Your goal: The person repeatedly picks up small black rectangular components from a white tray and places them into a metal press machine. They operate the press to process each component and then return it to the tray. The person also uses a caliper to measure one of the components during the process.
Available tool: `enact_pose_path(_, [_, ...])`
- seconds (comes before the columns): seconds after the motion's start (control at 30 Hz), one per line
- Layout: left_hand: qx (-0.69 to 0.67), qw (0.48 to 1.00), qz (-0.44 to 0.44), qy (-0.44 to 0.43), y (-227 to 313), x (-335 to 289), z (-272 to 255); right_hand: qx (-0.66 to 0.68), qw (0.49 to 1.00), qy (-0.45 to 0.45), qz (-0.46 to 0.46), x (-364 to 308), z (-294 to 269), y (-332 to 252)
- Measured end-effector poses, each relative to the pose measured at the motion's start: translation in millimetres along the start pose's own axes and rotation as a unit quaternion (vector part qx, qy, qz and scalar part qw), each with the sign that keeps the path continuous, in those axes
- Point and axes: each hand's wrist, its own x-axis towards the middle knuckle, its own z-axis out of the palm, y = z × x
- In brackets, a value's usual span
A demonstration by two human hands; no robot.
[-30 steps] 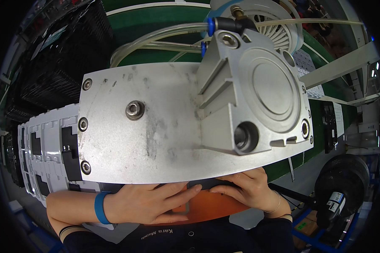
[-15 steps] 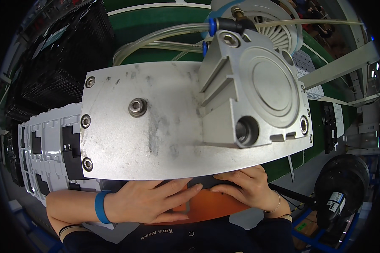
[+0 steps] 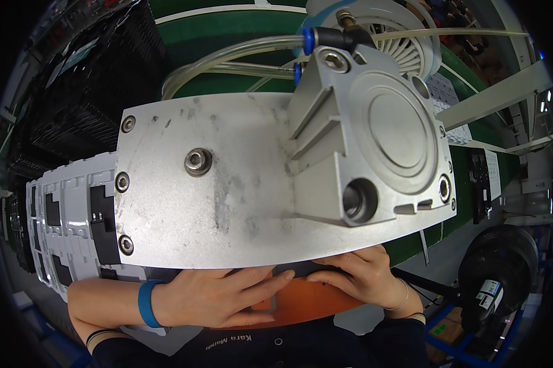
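A silver metal plate (image 3: 166, 214) carrying a blocky pneumatic cylinder (image 3: 399, 132) fills the middle of the view and covers what lies under it. Along its near edge, my left hand (image 3: 221, 297), with a blue band at the wrist, rests with fingers stretched over an orange surface (image 3: 313, 300). Its index fingertip reaches a dark flat piece (image 3: 282, 268), mostly hidden beneath the plate. My right hand (image 3: 365, 276) curls in from the other side, thumb and fingers closed about that piece's right end. Some of its fingertips are out of sight under the plate.
Clear air hoses (image 3: 240, 49) with blue fittings join the cylinder. Black crates (image 3: 99, 80) are stacked at the left, beside white trays (image 3: 74, 190) with dark parts. A white fan (image 3: 405, 49) stands behind on a green surface; a black reel (image 3: 497, 264) is at the right.
The metal plate and cylinder have shifted slightly toward me in the picture, covering a bit more near the hands. Both hands stay almost where they were.
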Motion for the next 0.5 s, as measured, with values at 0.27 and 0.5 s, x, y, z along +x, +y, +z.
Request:
enact_pose_path(0.27, [-0.018, 1.000, 0.002, 0.003, -1.8, 0.9, 0.2, 0.002, 1.000, -0.009, 0.007, -0.7, -0.8, -0.6])
enact_pose_path(0.5, [-0.023, 1.000, -0.005, 0.016, -0.3, 1.4, 0.3, 0.006, 1.000, -0.002, -0.001, -3.0, 1.6, 0.5])
